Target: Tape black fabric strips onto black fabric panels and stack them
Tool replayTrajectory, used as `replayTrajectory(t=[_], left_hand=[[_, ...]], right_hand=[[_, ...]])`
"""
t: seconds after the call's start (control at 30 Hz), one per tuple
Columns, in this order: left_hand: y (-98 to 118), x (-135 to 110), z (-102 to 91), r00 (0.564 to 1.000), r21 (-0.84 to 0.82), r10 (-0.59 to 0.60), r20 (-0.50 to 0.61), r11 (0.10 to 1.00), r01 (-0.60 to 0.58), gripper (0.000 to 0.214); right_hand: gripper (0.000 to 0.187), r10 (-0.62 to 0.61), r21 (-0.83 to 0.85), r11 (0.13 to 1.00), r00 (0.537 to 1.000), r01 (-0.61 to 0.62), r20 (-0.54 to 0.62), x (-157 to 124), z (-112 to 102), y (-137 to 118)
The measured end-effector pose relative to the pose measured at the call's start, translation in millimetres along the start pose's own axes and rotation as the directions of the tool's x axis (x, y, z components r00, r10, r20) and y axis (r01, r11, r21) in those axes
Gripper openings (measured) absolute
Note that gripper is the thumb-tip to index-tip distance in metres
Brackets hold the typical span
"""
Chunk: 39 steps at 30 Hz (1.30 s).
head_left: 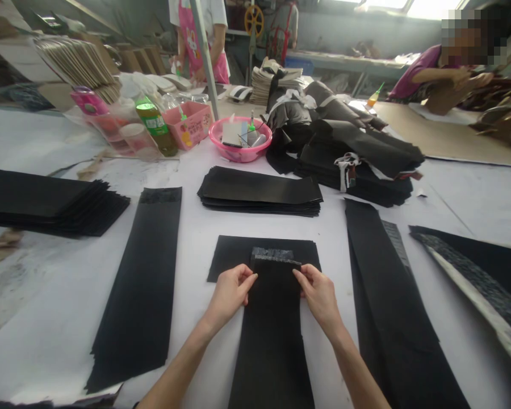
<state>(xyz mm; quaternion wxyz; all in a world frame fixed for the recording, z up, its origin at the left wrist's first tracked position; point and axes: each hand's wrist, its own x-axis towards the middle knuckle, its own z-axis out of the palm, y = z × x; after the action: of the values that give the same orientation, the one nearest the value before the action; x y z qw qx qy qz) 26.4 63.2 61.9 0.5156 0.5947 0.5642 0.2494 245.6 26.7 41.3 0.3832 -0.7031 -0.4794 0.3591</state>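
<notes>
A long black strip of sheet material [275, 341] runs from the near edge of the view to the middle of the table. My left hand [232, 289] pinches its far left corner between thumb and fingers. Its far right corner is gripped the same way by my right hand [319, 292]. Under that far end lies a wider black piece [230, 255], placed crosswise, with a shiny greyish patch [272, 251] showing just beyond the strip's edge. Whether the strip touches the patch I cannot tell.
Black strips lie at left [140, 284] and right [392, 301]. A stack of black pieces [259, 190] sits beyond my hands, another stack [38, 199] far left. Behind stand a pink basin [221, 149], a green-labelled bottle [155, 126] and a pink box [191, 128]. Other people work farther back.
</notes>
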Motion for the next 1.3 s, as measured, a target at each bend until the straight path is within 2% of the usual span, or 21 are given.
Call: replayTrajectory(t=[0.1, 0.23, 0.43, 1.03, 1.17, 1.3], left_hand=[[0.2, 1.8, 1.1, 1.000, 0.068, 0.006, -0.015, 0.998, -0.005, 0.032], [-1.7, 3.9, 3.8, 0.999, 0.101, -0.010, -0.050, 0.995, 0.015, 0.034], [-7.7, 10.3, 7.3, 0.993, 0.092, -0.092, -0.073, 0.991, 0.099, 0.034], [-6.8, 15.8, 8.9, 0.981, 0.076, -0.157, -0.112, 0.983, 0.166, 0.037], [-8.5, 15.4, 8.6, 0.985, 0.071, -0.131, -0.114, 0.988, 0.140, 0.035], [-10.4, 13.9, 8.1, 0.994, 0.010, -0.061, -0.093, 0.998, 0.062, 0.023]], right_hand=[[0.032, -0.007, -0.158, 0.988, 0.998, -0.001, -0.055, 3.2, 1.7, 1.5], [0.031, 0.027, -0.344, 0.937, 0.993, -0.067, -0.119, 8.1, 5.5, -5.3], [0.037, 0.065, -0.501, 0.857, 0.990, -0.120, -0.126, 11.4, 8.5, -15.2], [0.037, 0.067, -0.582, 0.800, 0.986, -0.145, -0.153, 14.9, 13.2, -16.8], [0.036, 0.072, -0.569, 0.810, 0.986, -0.145, -0.150, 14.7, 12.2, -17.1], [0.036, 0.086, -0.526, 0.838, 0.987, -0.144, -0.134, 14.8, 10.1, -15.5]])
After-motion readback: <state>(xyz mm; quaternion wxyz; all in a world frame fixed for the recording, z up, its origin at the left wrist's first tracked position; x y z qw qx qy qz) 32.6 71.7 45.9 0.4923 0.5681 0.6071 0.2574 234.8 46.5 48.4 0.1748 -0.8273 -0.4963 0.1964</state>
